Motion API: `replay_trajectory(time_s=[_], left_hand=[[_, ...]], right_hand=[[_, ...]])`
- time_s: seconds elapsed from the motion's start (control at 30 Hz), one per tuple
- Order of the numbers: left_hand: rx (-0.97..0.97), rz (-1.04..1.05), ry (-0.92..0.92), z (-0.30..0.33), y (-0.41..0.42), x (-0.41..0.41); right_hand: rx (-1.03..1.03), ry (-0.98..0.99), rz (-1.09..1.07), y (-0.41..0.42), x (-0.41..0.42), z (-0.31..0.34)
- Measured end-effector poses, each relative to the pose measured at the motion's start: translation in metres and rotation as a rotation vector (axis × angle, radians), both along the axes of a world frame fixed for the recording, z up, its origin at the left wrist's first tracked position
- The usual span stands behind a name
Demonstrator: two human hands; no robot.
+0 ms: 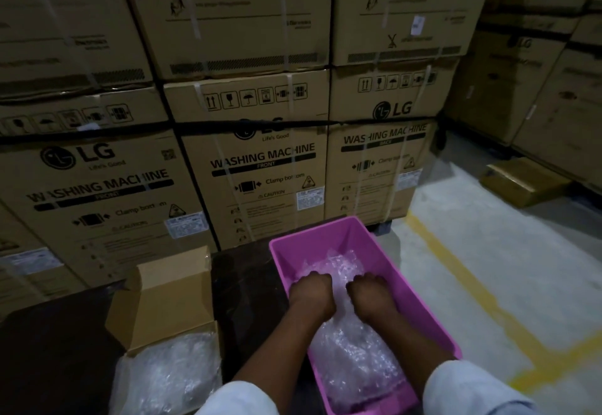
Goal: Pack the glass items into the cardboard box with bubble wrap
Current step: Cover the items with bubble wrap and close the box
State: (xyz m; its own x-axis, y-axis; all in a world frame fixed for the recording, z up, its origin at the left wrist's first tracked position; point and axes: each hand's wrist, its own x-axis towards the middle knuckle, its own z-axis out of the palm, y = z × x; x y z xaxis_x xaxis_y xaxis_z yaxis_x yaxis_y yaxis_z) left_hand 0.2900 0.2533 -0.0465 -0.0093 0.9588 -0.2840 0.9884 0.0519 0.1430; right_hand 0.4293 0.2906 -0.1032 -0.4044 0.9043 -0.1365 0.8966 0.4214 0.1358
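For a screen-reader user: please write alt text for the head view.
Both hands, left hand and right hand, reach into a pink plastic bin and grip crumpled clear bubble wrap. An open brown cardboard box lined with bubble wrap sits to its left.

Above pink bin: open from the top, though bubble wrap covers its floor.
Left: open cardboard box, flap upright.
Ahead: stacked washing-machine cartons wall off.
Right: bare floor.

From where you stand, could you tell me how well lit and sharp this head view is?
Head view: dim overall, brightest on the pink bin and the bubble wrap in it; box stacks bow from wide-angle distortion; far print is soft.
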Motion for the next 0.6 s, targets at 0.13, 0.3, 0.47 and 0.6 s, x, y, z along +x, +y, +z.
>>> replay_trajectory(time_s=[0.13, 0.3, 0.47, 0.6], left_hand=[[0.128, 0.057, -0.139, -0.006, -0.002, -0.003], [0.193, 0.289, -0.495, 0.003, 0.010, -0.009], [-0.014, 0.595, -1.032, 0.028, 0.010, -0.011], [-0.225, 0.600, -1.441, 0.055, -0.009, -0.019]], right_hand=[[0.113, 0.078, -0.044, 0.001, -0.001, 0.016], [0.142, 0.633, -0.076, 0.000, 0.013, 0.044], [-0.057, 1.184, -0.031, -0.015, 0.023, 0.073], [-0.361, 1.457, -0.024, -0.035, 0.026, 0.116]])
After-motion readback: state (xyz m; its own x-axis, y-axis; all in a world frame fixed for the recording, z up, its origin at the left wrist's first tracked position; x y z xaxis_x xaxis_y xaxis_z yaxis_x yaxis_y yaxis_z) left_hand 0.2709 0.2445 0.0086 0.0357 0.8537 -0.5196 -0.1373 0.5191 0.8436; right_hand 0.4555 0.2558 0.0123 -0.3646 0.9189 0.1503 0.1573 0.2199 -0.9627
